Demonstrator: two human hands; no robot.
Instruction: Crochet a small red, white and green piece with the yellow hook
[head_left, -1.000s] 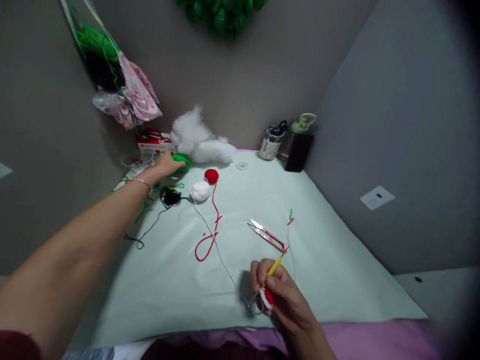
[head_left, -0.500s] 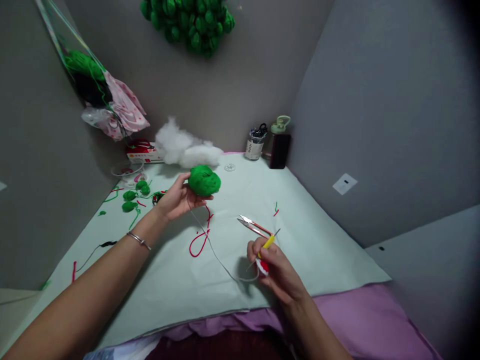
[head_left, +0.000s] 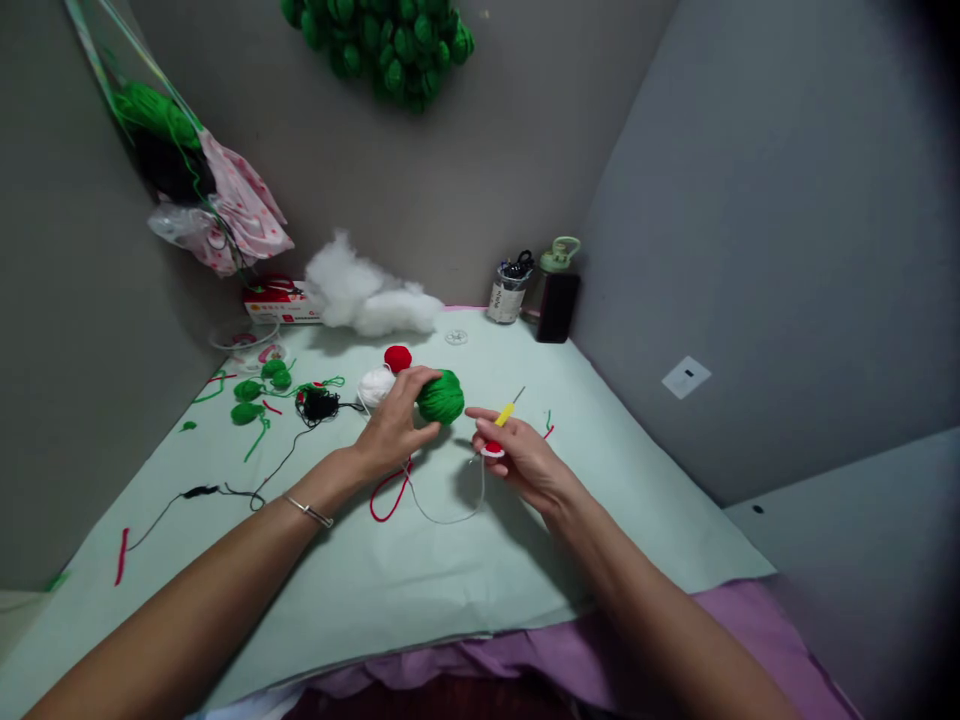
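My left hand (head_left: 394, 420) is closed round a ball of green yarn (head_left: 442, 398), its fingers on top and thumb below. Facing it, my right hand (head_left: 521, 455) grips a crochet hook (head_left: 505, 412) with a yellow handle, its metal tip pointing up. The same hand holds a small red and white crochet piece (head_left: 493, 451). A pale strand (head_left: 450, 522) hangs in a loop from that piece towards my left hand. Behind my left wrist lie a ball of white yarn (head_left: 374, 386) and a ball of red yarn (head_left: 398, 358). A red yarn loop (head_left: 384, 505) rests below.
Black yarn (head_left: 321, 404) and several small green pieces (head_left: 247, 391) lie on the left. White stuffing (head_left: 367, 295), a red and white box (head_left: 281, 305), a pen cup (head_left: 506, 295) and a green-lidded bottle (head_left: 556, 258) line the back. A pink bag (head_left: 244, 205) hangs at left.
My left hand has moved right and down with the green ball, uncovering the red and white balls. My right hand has risen slightly. The thread snips beside it no longer show.
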